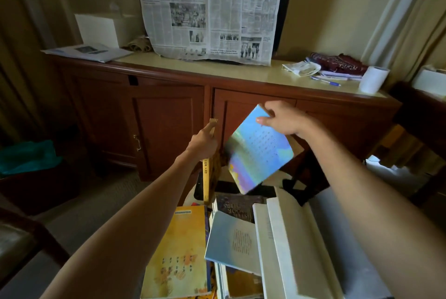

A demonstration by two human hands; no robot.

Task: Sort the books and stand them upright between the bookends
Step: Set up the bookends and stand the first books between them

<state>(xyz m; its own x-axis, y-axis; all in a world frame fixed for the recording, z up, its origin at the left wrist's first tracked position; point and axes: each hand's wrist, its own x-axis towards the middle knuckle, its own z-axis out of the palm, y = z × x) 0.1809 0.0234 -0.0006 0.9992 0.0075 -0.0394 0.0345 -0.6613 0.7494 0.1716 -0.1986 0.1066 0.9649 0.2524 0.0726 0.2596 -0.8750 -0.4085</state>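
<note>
My left hand (204, 140) grips the top of a thin yellow book (205, 178) that stands upright, its spine toward me. My right hand (281, 117) pinches the upper corner of a pale blue book (257, 151) and holds it tilted in the air just right of the yellow one. Below them lie loose books: a yellow-covered one (177, 252), a light blue one (231, 242), a dark one (237, 204) and thick white ones (289, 245). A dark bookend (199, 187) shows at the foot of the upright book, partly hidden.
A wooden sideboard (169, 115) stands behind with a hanging newspaper (207, 8), papers, a pen (325, 80) and a paper roll (372, 79) on top. A chair arm (29, 228) is at lower left, a teal cloth (29, 156) at left.
</note>
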